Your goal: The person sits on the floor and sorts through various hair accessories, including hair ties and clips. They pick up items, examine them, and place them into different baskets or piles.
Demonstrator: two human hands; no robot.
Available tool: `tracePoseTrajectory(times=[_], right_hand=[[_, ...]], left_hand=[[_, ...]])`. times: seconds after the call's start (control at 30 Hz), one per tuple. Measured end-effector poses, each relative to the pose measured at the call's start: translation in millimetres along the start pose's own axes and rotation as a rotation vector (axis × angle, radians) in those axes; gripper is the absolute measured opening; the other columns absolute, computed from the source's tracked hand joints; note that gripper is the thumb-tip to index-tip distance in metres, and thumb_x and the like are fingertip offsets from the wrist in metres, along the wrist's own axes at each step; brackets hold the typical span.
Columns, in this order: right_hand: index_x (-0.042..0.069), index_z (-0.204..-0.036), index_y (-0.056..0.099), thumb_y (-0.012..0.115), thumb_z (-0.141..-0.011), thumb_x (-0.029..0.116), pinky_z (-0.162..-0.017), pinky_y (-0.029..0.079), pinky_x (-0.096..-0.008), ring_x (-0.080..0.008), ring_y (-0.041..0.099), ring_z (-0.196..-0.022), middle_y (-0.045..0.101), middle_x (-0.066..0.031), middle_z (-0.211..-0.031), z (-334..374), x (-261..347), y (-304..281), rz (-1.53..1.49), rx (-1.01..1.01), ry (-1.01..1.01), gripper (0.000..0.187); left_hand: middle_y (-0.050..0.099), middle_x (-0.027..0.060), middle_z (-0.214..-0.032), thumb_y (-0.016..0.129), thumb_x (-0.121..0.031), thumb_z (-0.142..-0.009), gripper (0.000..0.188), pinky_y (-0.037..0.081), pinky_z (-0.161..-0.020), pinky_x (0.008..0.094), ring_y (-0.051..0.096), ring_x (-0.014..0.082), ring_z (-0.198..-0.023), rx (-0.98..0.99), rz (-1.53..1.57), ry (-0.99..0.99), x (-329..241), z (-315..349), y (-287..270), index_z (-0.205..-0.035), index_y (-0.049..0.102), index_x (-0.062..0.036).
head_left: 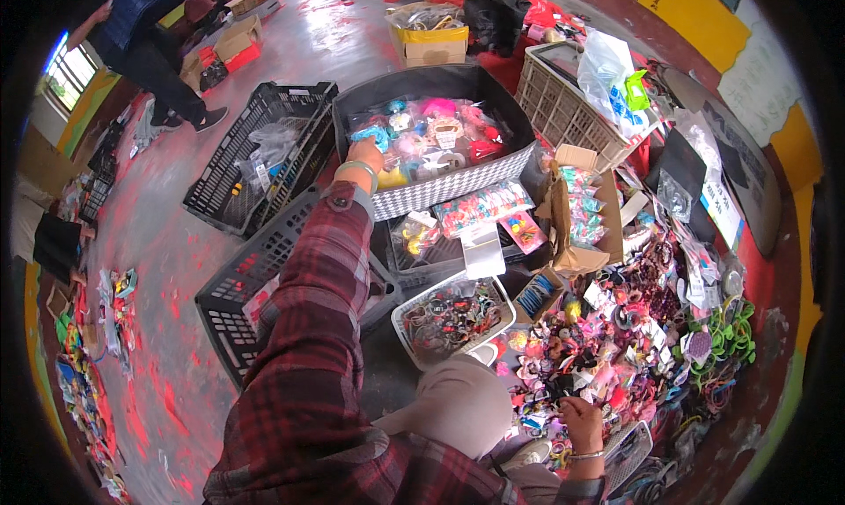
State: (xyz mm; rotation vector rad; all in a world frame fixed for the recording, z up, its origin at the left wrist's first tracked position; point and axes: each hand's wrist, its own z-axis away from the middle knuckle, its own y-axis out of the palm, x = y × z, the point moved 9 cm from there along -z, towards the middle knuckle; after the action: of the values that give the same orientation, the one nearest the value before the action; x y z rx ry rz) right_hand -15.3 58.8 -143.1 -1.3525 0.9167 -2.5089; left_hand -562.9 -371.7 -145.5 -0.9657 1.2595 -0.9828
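My left hand (363,158) reaches over the near left rim of a black bin with a patterned band (458,188). Its fingers are closed on a fluffy turquoise hair accessory (373,136), partly hidden by the hand. Inside the bin lie several bagged accessories in pink, red, white and yellow. Low on the right, my right hand (584,426) hangs over a large heap of hair ties and clips (607,351). Its fingers are curled together; what they hold, if anything, is too small to make out.
Black crates (260,153) stand left of the bin. In front of it are a white basket of hair ties (400,316) and a cardboard box of packets (607,188). A beige crate (559,91) stands at the back right. Another person (154,51) stands at the far left.
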Motion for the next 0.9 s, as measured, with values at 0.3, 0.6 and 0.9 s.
tracePoseTrajectory(times=[0.3,0.6,0.9], right_hand=[[-0.002,-0.089,0.065,0.061,-0.079,0.011,-0.059,0.046,-0.0252,-0.0110,0.058,-0.065,0.064,-0.0071,-0.071,8,14,-4,0.131,0.003,-0.144,0.017],[0.004,-0.097,0.065,0.049,-0.089,0.035,-0.046,0.038,-0.0226,-0.0087,0.050,-0.055,0.062,-0.0034,-0.075,26,14,-34,-0.535,-0.042,0.085,0.035],[0.002,-0.128,0.041,0.042,-0.090,0.045,-0.066,0.050,-0.0310,-0.0222,0.060,-0.082,0.061,-0.0148,-0.100,88,56,-108,-1.817,-0.117,-0.350,0.057]], left_hand=[[0.050,0.0184,-0.122,0.048,-0.030,-0.085,0.043,0.035,-0.099,0.0404,0.043,0.0312,-0.118,0.051,-0.149,0.075,16,-19,32,-0.118,0.050,-0.0042],[0.063,0.0177,-0.101,0.046,-0.013,-0.081,0.031,0.046,-0.079,0.0365,0.060,0.0261,-0.093,0.082,0.177,0.143,-45,26,-25,-0.107,0.061,-0.0075],[0.060,0.0067,-0.109,0.046,-0.008,-0.091,0.025,0.042,-0.085,0.0245,0.055,0.0122,-0.097,0.194,0.872,0.761,-235,245,-43,-0.113,0.056,-0.0014]])
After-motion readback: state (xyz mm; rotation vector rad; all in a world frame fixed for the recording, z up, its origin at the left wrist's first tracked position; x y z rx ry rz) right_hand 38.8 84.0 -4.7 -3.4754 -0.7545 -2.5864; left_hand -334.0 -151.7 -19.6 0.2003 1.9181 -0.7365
